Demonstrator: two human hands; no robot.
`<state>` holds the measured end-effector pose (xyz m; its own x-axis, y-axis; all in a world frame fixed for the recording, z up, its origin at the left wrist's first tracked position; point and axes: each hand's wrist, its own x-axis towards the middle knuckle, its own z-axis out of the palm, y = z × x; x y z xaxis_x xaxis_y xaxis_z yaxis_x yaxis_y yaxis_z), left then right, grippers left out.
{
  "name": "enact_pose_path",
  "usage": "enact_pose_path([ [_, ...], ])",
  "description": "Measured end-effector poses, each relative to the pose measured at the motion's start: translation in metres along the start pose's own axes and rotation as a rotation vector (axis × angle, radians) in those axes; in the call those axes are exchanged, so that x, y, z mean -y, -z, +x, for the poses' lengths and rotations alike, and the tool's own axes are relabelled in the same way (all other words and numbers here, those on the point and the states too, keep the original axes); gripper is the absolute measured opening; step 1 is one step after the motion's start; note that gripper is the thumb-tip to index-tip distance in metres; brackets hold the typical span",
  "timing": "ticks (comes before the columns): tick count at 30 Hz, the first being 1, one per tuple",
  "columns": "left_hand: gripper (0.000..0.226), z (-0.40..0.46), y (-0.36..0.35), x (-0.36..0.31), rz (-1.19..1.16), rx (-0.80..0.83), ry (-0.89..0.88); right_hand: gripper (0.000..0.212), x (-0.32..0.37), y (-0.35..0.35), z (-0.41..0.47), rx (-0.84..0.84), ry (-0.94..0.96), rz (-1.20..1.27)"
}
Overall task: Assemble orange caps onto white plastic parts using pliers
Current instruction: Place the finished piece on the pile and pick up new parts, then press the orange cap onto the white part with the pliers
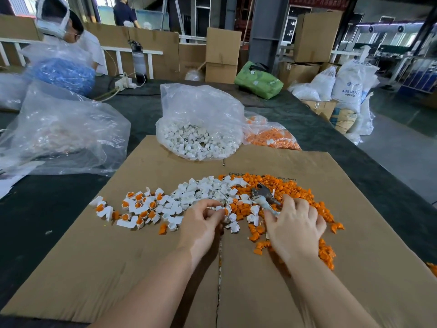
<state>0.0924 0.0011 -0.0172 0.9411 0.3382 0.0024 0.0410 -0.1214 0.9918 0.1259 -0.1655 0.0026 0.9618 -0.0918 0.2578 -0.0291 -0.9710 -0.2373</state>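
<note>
Head view: white sack [347, 91] reads "ABS"; cardboard [118, 256] print blurred.

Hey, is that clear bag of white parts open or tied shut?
Open: the clear bag's mouth gapes upward, untied, with white parts heaped inside.

A white sack [347, 91] among the bags on the floor at far right carries the blue print "ABS RESIN", its last letters folded out of clear sight, with a small blue logo above it and a smaller line beneath too blurred to read. On the cardboard sheet [307, 162] spread over the counter, a printed line runs upside down beside the orange pieces; only fragments show, too small to make out.
</note>
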Motion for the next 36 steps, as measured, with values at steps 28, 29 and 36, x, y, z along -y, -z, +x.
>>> enact_pose_path([
  [28,0.007,0.025,0.008,-0.023,-0.240,-0.171,0.126,0.023,0.027,0.059,0.002,0.806,0.154,0.652],
  [29,0.007,0.026,0.009,-0.022,-0.249,-0.181,0.129,0.023,0.028,0.061,0.001,0.849,0.117,0.697],
  [36,0.008,0.028,0.011,-0.023,-0.243,-0.224,0.135,0.021,0.031,0.064,-0.001,0.959,0.056,0.727],
])
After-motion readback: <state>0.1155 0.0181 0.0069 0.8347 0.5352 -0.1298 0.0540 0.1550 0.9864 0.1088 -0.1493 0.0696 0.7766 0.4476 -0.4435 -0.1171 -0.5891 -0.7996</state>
